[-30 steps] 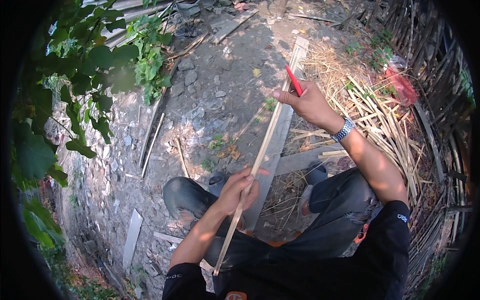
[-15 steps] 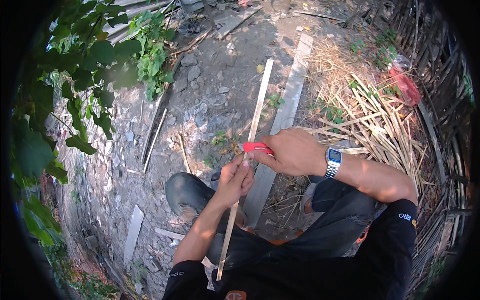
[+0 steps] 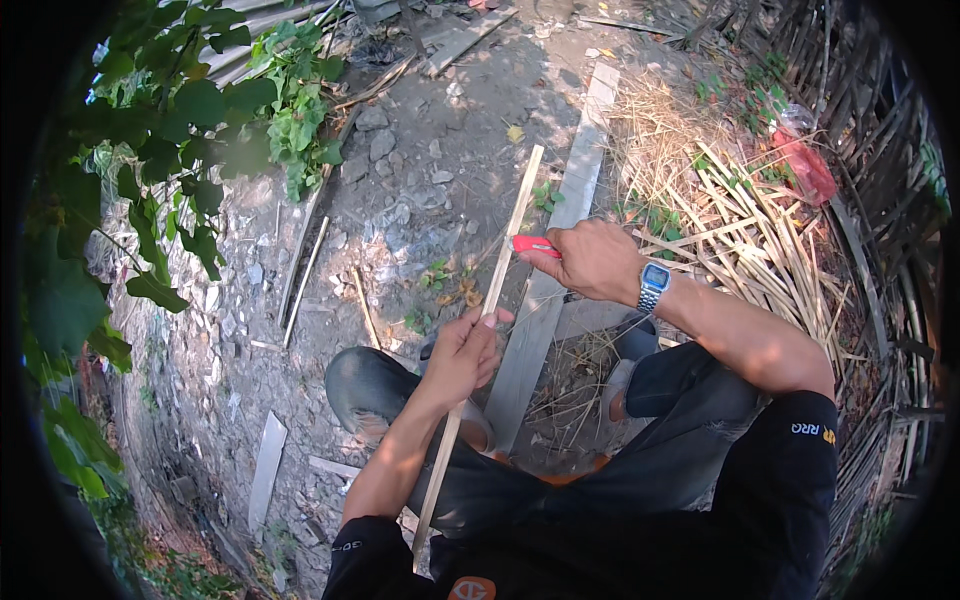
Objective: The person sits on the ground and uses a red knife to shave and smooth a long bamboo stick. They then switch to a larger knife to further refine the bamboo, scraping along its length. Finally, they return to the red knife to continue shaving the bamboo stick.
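Bamboo strip (image 3: 510,245) is running long and thin from your lap out over the stony ground (image 3: 400,170), its far end pointing away from you. You are clamping your left hand (image 3: 462,355) around it near the middle, fingers wrapped, thumb on top. Your right hand (image 3: 592,262) is closing on a red-handled knife (image 3: 532,244), which is touching the strip just above your left grip. Judging by its pale, flat, narrow look, the strip is probably light and springy, stiff along its length but ready to flex and split; its edges may be splintery, so hold the flat faces close to the blade. Beneath it a grey plank (image 3: 560,260) is lying lengthwise. To your right, cut strips (image 3: 745,240) are piling up on dry straw beside a woven fence (image 3: 865,170). Green leaves (image 3: 180,130) are hanging at your left.
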### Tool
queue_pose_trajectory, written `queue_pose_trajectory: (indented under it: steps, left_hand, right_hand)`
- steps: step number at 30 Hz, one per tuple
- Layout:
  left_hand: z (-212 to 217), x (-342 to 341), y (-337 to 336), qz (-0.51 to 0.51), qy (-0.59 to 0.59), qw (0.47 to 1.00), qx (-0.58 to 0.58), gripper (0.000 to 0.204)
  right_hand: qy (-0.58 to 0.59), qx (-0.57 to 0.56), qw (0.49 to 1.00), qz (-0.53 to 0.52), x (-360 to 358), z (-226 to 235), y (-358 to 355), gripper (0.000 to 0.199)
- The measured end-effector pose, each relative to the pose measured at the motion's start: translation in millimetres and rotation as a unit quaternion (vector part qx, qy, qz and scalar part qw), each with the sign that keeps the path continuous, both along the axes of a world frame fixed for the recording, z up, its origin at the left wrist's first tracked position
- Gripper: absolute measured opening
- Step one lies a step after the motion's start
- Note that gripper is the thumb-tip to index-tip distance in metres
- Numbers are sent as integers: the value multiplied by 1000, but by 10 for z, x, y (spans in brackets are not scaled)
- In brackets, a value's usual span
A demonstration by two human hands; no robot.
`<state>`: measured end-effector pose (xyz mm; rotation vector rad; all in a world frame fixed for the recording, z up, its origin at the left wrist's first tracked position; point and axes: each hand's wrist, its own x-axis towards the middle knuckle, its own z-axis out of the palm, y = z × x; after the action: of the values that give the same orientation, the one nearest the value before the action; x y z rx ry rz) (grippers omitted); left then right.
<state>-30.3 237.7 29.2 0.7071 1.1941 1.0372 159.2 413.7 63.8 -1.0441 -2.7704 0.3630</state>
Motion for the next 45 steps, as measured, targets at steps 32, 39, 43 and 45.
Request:
queue_pose_trajectory:
  steps: [32, 39, 43, 45]
  left_hand:
    - [-163, -229, -102, 14, -75, 997, -24, 32]
    - [0, -281, -420, -59, -88, 994, -5, 40]
    - [-39, -232, -248, -87, -109, 990, 9, 40]
    - [-4, -213, -213, -89, -115, 989, 9, 40]
  right_hand:
    - [-106, -153, 979, 84, -265, 72, -415, 65]
    - [110, -79, 965, -225, 615, -126, 1238, 76]
    - [235, -206, 927, -207, 807, -84, 1142, 64]
    - [316, -377, 850, -189, 490, 169, 892, 56]
